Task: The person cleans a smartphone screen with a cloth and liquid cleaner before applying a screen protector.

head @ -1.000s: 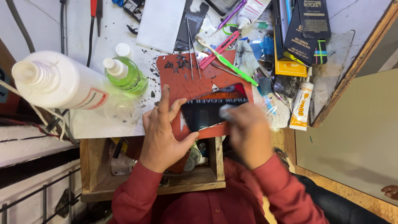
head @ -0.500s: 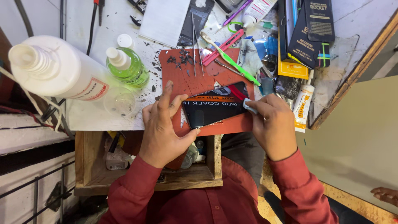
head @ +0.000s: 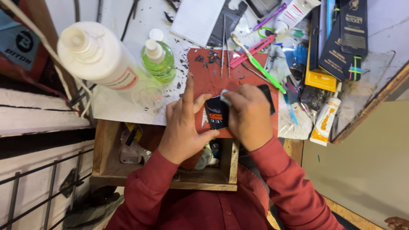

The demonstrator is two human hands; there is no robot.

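A black phone (head: 217, 114) lies on a red mat (head: 213, 72) at the front of a cluttered white bench. My left hand (head: 184, 123) rests on the mat at the phone's left end, fingers spread, thumb against its lower edge. My right hand (head: 247, 115) lies over the phone's middle and right part and presses a small white wad (head: 224, 97) against its top face. Most of the phone is hidden under that hand. Both sleeves are red.
Behind the mat stand a big white bottle (head: 100, 57) and a green pump bottle (head: 159, 59). A green toothbrush (head: 260, 66), tweezers, dark boxes (head: 345, 38) and a glue tube (head: 326, 120) lie at right. An open wooden drawer (head: 170, 170) sits below the bench edge.
My right hand has slid left from the phone's right end to its middle, wiping with the wad. The left hand stays at the left end, its index finger now stretched up.
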